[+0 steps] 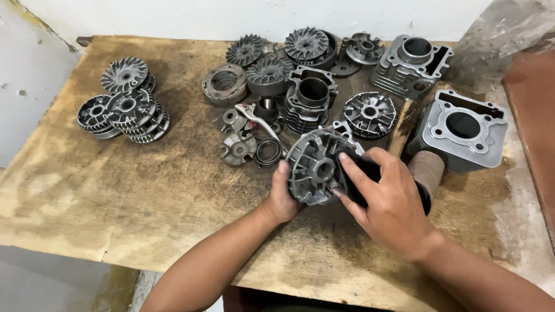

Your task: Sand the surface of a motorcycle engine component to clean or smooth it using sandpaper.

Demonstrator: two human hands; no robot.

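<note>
Here the pulley disc (315,167) sits upright between left hand (283,199) and right hand (390,202).

No packages, labels, signs or screens show anywhere in this view from the head camera.

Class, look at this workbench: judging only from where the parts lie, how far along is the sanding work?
Possibly done: a stack of finned discs sits apart at the table's left; whether they are sanded cannot be told. In hand: the left hand steadies a round pulley while the right hand presses a dark sandpaper roll against it. Left: cylinder blocks and more discs lie behind.
</note>
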